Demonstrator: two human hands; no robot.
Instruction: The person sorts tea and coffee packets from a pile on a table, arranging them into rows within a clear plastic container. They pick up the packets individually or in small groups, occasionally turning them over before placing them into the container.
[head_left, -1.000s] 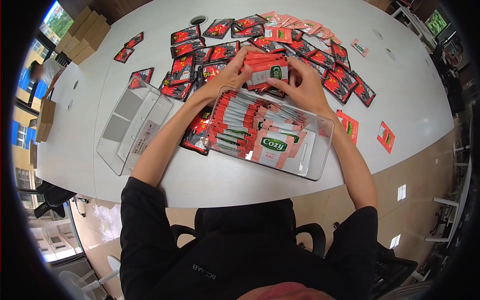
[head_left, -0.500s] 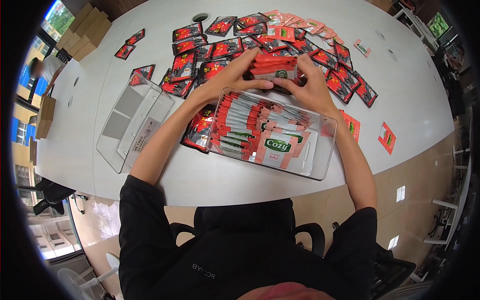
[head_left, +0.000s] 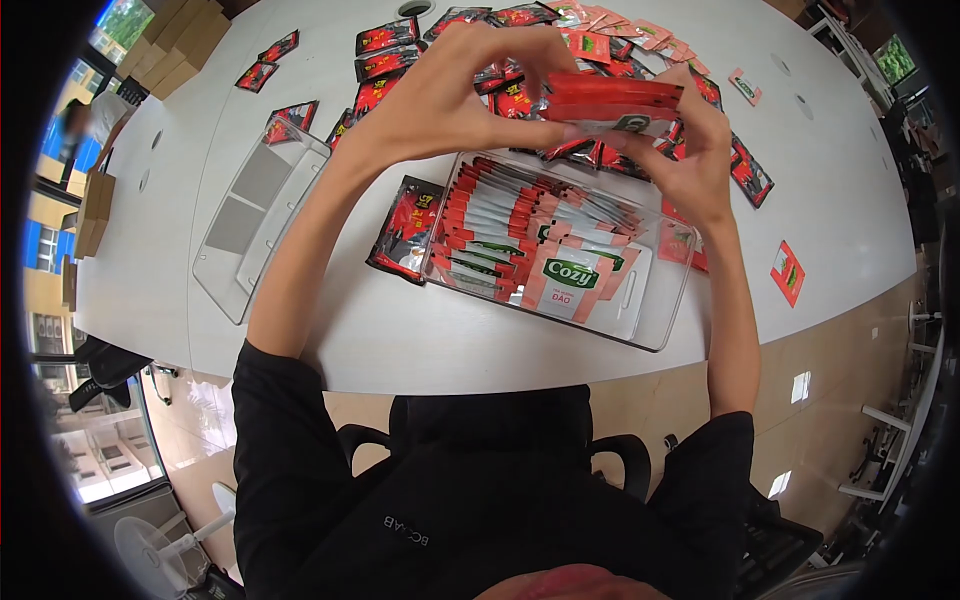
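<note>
Between my two hands is a stack of red tea sachets (head_left: 618, 100), raised above the far side of the clear plastic box. My left hand (head_left: 455, 100) grips the stack's left end, fingers behind and thumb in front. At the right end my right hand (head_left: 690, 165) pinches it the same way. The clear box (head_left: 672, 310) holds rows of red and pink sachets on edge. A pink Cozy sachet (head_left: 566, 285) lies flat in it, face up. A black and red coffee packet (head_left: 408, 228) touches the box's left side.
A clear plastic lid (head_left: 225, 250) lies left of my left forearm. Black and red packets (head_left: 385, 65) and pink sachets (head_left: 640, 30) spread behind my hands. One loose sachet (head_left: 788, 272) lies right. Cardboard boxes (head_left: 170, 45) and a person (head_left: 95, 130) are far left.
Both hands have lifted the sachet stack nearer the camera and shifted it rightward. The view has moved slightly; the box and its contents look the same.
</note>
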